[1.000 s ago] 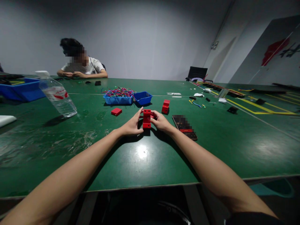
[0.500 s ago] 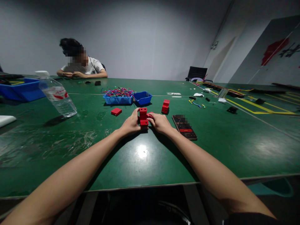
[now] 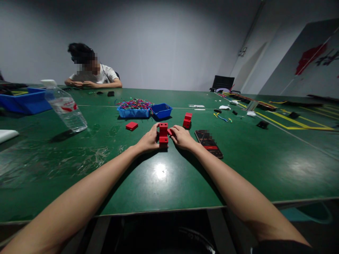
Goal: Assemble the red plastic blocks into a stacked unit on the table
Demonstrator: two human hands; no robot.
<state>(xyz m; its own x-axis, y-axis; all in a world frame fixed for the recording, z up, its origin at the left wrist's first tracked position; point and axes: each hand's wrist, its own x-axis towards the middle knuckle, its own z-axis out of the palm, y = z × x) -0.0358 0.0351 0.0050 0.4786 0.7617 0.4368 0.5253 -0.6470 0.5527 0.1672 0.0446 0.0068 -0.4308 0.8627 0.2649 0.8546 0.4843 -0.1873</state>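
Near the middle of the green table, my left hand [image 3: 150,139] is closed on a stepped red block [image 3: 163,133] with holes in its top, which stands upright. Just to the right, my right hand [image 3: 181,137] pinches a small red piece [image 3: 170,132], partly hidden by the fingers; a narrow gap shows between it and the block. Another stepped red block [image 3: 187,120] stands beyond my right hand. A flat red square piece [image 3: 131,126] lies to the left, behind my left hand.
A phone [image 3: 209,144] lies right of my right hand. Blue trays [image 3: 134,113], one full of coloured wires, stand behind. At left are a tilted bottle [image 3: 66,107] and a blue bin [image 3: 25,102]. A person [image 3: 92,74] sits across the green table [image 3: 159,190].
The stepped block in my left hand has turned slightly and shifted a little right. My right hand and its small piece have moved slightly away from the block.
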